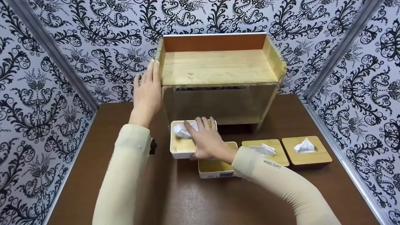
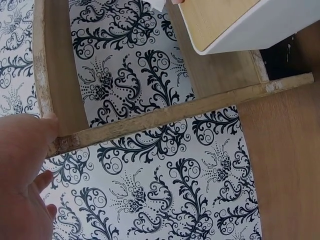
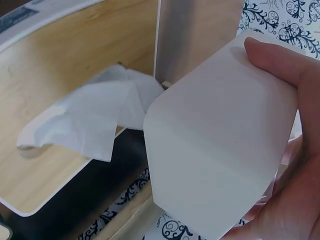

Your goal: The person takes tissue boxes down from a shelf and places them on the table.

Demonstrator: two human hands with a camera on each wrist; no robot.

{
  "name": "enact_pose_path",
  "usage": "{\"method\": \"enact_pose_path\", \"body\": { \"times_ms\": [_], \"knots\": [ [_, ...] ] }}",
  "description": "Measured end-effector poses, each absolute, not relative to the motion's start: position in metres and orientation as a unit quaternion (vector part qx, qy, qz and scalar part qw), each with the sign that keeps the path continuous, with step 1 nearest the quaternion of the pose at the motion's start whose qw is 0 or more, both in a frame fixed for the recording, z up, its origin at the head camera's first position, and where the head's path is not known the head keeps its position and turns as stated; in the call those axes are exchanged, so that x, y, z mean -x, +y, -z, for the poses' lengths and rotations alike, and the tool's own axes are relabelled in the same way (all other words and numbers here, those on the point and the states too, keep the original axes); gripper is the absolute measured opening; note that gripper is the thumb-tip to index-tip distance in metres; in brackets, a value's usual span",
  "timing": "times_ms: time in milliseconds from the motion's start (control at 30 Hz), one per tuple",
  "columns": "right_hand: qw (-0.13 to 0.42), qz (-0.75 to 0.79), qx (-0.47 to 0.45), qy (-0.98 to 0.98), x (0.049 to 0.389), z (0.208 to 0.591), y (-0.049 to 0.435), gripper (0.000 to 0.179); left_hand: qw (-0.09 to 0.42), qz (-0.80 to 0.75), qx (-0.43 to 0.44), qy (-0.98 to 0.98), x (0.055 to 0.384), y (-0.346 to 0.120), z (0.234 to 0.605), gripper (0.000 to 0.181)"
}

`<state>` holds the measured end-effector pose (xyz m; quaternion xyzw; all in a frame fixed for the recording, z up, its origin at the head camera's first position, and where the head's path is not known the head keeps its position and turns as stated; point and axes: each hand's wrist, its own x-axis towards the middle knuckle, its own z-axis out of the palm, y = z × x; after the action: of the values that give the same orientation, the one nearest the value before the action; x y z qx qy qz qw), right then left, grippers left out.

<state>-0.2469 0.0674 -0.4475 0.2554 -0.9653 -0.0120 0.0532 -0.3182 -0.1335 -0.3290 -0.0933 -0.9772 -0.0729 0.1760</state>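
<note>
My right hand [image 1: 204, 140] grips a white tissue box [image 1: 181, 147] with a wood-look lid and a white tissue poking out. It is raised at the lower left front of a small wooden shelf unit [image 1: 218, 67]. In the right wrist view the white wall [image 3: 220, 135] of that box fills the middle, with the thumb and fingers at its sides. My left hand [image 1: 147, 95] rests against the shelf's left side, fingers straight and pointing up. Its thumb touches the front corner in the left wrist view. Below my right forearm lies another white tissue box [image 1: 215, 175], partly hidden.
To the right, two brown tissue boxes with wood-look lids stand side by side, the nearer tissue box [image 1: 281, 159] partly behind my sleeve and the far-right tissue box [image 1: 312, 159] in full view. Patterned walls [image 1: 103, 62] surround the brown table [image 1: 193, 203].
</note>
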Motion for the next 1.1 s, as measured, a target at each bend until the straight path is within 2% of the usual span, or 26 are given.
{"method": "enact_pose_path", "body": {
  "times_ms": [300, 1100],
  "knots": [
    [0.018, 0.009, -0.257, -0.966, 0.24, 0.45, 0.056, 0.131, 0.193, 0.079, 0.099, -0.973, 0.317, -0.139, 0.333, 0.083],
    [0.048, 0.023, -0.296, -0.954, 0.225, 0.466, 0.029, 0.125, 0.209, 0.081, 0.13, -0.966, 0.308, -0.158, 0.335, 0.081]
  ]
}}
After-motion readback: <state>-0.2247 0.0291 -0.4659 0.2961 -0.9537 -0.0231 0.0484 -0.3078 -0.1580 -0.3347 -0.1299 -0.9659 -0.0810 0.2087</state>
